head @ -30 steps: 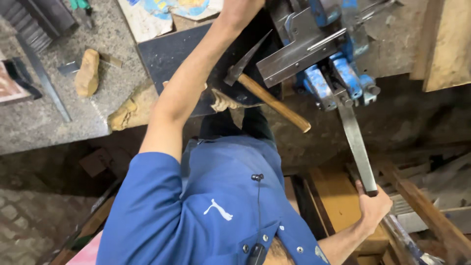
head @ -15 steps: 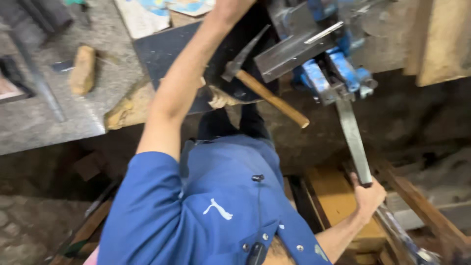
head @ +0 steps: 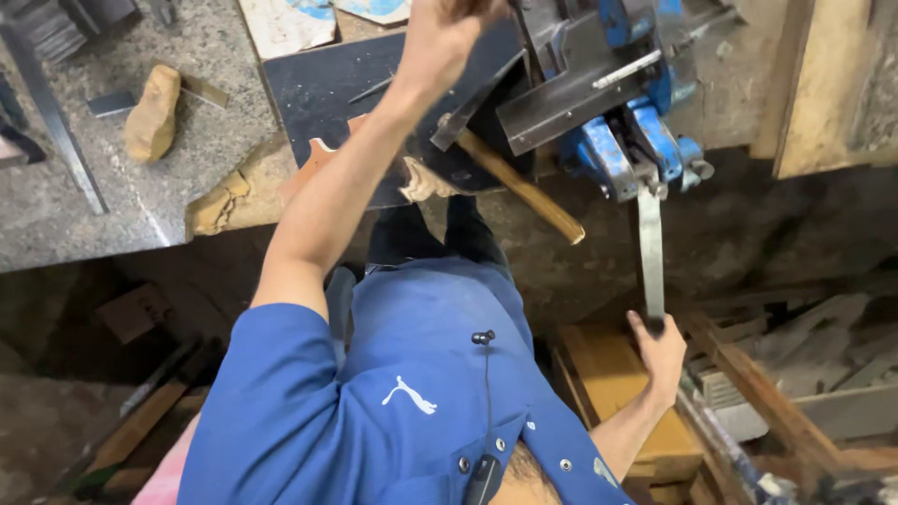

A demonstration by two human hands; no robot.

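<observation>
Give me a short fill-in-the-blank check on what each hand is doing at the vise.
1. The right hand grips the end of the vise's long ____.
2. The bench vise is painted ____.
3. A hammer with a ____ handle lies on the bench edge.
4. The left hand is raised above the ____ mat.

Missing words: handle; blue; wooden; black

Soft, even daylight falls from above onto the grey stone tabletop (head: 56, 220), which reads bright with no hard shadows. Below its edge the floor (head: 56, 421) sinks into dim brown murk and detail is lost. The blue vise (head: 645, 122) shows a pale sheen on its steel parts. The raised left hand (head: 444, 28) is slightly smeared by motion; the right hand (head: 662, 353) stays fairly sharp. Straight edges bow towards the corners.
</observation>
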